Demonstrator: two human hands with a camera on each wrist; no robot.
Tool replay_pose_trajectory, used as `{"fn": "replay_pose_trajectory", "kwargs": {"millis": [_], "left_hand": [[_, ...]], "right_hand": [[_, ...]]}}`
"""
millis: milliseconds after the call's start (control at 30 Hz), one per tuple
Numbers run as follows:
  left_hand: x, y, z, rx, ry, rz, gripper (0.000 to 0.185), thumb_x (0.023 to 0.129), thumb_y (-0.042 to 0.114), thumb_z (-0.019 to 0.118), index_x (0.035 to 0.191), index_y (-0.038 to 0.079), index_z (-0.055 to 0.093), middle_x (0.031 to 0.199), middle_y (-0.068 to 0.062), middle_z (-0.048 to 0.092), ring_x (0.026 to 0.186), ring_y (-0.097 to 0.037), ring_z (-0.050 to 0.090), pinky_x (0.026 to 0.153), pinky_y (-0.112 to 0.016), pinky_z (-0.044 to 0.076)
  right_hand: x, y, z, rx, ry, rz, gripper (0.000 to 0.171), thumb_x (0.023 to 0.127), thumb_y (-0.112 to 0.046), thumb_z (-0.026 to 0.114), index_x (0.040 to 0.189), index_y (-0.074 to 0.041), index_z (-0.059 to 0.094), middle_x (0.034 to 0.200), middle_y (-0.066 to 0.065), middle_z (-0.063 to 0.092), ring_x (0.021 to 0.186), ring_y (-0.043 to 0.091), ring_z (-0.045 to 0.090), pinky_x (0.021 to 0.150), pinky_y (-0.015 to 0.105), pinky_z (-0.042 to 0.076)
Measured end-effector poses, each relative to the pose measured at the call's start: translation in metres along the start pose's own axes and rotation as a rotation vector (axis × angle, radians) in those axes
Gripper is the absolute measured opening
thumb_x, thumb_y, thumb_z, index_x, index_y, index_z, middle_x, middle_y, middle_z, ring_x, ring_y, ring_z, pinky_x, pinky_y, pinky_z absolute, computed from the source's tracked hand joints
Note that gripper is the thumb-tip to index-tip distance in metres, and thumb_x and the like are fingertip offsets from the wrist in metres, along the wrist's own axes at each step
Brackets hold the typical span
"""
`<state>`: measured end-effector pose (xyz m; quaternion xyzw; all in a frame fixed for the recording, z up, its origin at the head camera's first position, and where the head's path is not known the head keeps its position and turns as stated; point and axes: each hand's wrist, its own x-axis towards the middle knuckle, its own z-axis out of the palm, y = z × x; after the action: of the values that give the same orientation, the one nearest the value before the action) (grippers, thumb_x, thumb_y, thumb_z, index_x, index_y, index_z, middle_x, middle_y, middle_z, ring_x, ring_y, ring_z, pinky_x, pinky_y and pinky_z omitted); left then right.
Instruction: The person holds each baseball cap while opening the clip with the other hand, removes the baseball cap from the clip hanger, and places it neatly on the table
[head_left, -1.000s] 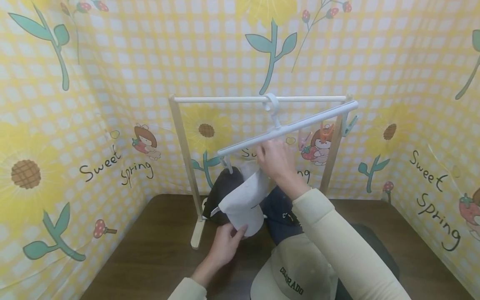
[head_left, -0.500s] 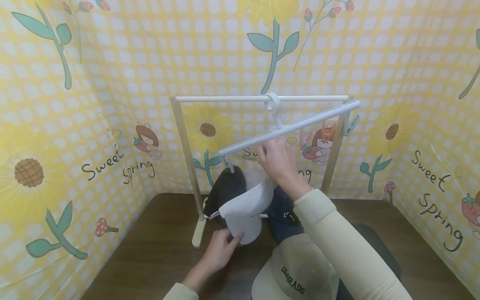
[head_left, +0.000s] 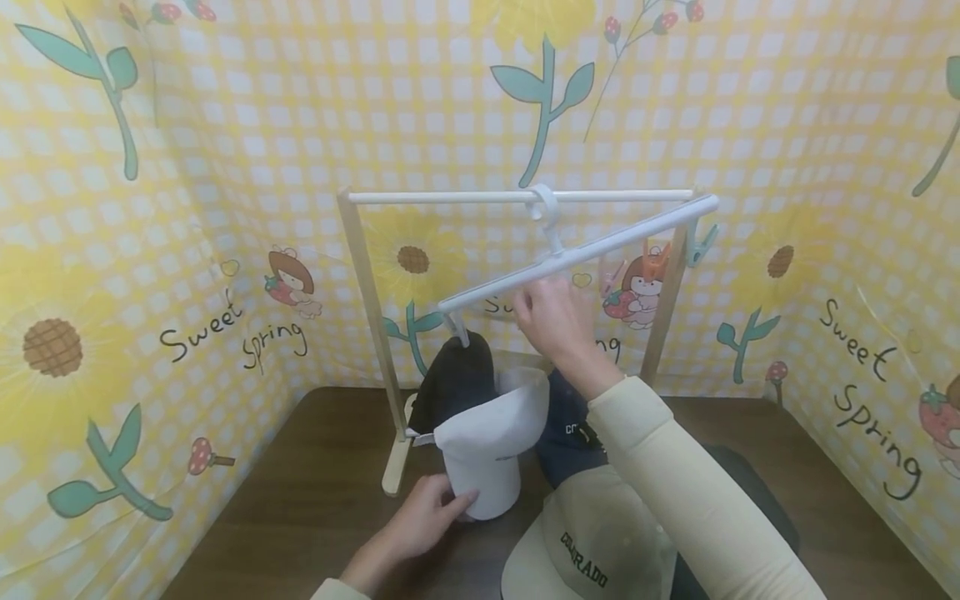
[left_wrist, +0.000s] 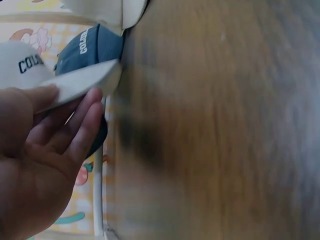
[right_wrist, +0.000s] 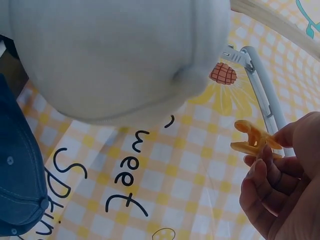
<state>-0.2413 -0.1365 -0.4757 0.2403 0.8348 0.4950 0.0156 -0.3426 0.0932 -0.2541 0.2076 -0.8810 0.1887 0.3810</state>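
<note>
A white cap (head_left: 487,450) is held by its brim, pinched between the thumb and fingers of my left hand (head_left: 427,517). In the left wrist view the brim (left_wrist: 82,80) lies between thumb and fingertips. Up at the tilted white hanger (head_left: 577,254), my right hand (head_left: 558,321) pinches a yellow clip (right_wrist: 252,140), plain in the right wrist view and hidden in the head view. The clip's mouth is spread with nothing in it, and the white cap is apart from it. A black cap (head_left: 453,383) hangs from a clip at the hanger's lower left end.
The hanger hooks over a rack's white rod (head_left: 442,199). Orange (head_left: 655,260), pink (head_left: 611,277) and teal clips (head_left: 702,243) hang toward its right end. A beige cap (head_left: 592,533), a navy cap (head_left: 566,442) and a dark cap (head_left: 738,483) lie on the brown table (head_left: 262,500).
My left hand has moved down and slightly left with the white cap, whose crown now sits lower, away from my right hand. The right hand has stayed at the hanger.
</note>
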Motion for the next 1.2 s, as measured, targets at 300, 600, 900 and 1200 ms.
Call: {"fn": "replay_pose_trajectory", "kwargs": {"millis": [300,600,900,1200], "left_hand": [[-0.020,-0.009,-0.021,-0.165,-0.116,-0.041,0.027,0.103,0.015,0.063,0.123,-0.003,0.058,0.103,-0.012,0.073,0.077,-0.024,0.074,0.072,-0.036,0.060],[-0.061,-0.024,-0.041,-0.425,-0.285,-0.038,0.036,0.102,0.004,0.059,0.129,-0.012,0.042,0.102,-0.023,0.073,0.080,-0.028,0.075,0.072,-0.049,0.061],[-0.091,-0.033,-0.068,-0.493,-0.347,-0.200,0.050,0.104,0.007,0.058,0.140,-0.014,0.029,0.095,-0.024,0.072,0.082,-0.030,0.074,0.075,-0.045,0.062],[-0.118,-0.025,-0.092,-0.573,-0.494,-0.435,0.063,0.101,0.007,0.060,0.149,-0.011,0.024,0.099,-0.016,0.071,0.077,-0.014,0.069,0.067,-0.024,0.057]], "right_hand": [[-0.001,0.003,-0.003,-0.023,-0.030,0.015,0.044,0.094,-0.017,0.048,0.052,-0.017,0.040,0.046,-0.003,0.036,0.041,0.016,0.032,0.038,0.031,0.027],[0.000,0.002,-0.002,-0.054,-0.037,0.009,0.046,0.097,-0.021,0.049,0.052,-0.016,0.041,0.046,-0.002,0.036,0.040,0.017,0.035,0.038,0.031,0.027],[0.002,0.002,-0.004,-0.080,-0.045,0.015,0.048,0.098,-0.022,0.049,0.051,-0.016,0.041,0.045,-0.002,0.038,0.041,0.018,0.037,0.040,0.031,0.028],[0.000,0.002,-0.003,-0.078,-0.052,0.009,0.050,0.100,-0.023,0.050,0.051,-0.016,0.040,0.044,-0.003,0.035,0.040,0.017,0.035,0.039,0.031,0.027]]}}
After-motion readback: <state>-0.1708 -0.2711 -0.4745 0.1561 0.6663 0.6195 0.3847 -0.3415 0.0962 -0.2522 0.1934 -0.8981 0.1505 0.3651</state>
